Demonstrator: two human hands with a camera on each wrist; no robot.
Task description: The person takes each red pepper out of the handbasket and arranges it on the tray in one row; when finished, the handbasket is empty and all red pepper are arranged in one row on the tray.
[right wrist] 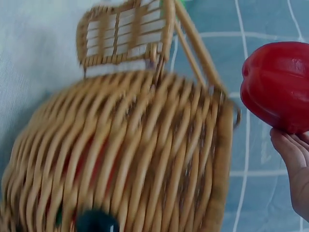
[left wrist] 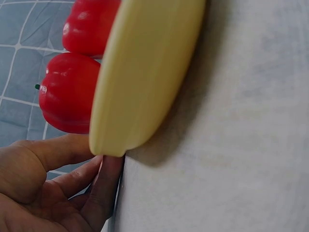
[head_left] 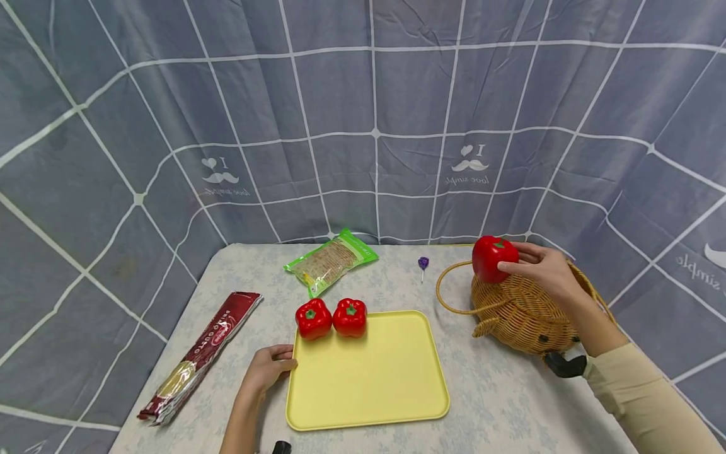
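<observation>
My right hand (head_left: 544, 271) holds a red bell pepper (head_left: 492, 258) above the wicker basket (head_left: 522, 318), thumb on its near side. In the right wrist view the bell pepper (right wrist: 280, 87) is beside the basket's rim, and something red shows through the weave. My left hand (head_left: 271, 369) pinches the left edge of a yellow tray (head_left: 368, 384); in the left wrist view the thumb is at the rim and the fingers reach under it. Two more red bell peppers (head_left: 314, 319) (head_left: 350, 318) sit side by side at the tray's far left corner.
A green-edged clear food packet (head_left: 331, 261) lies behind the tray. To the left is a long dark red package (head_left: 201, 356). A small purple lollipop (head_left: 423, 263) lies near the back edge. The basket's handle (head_left: 445, 287) sticks out leftward. A grey checked curtain (head_left: 340, 101) surrounds the table.
</observation>
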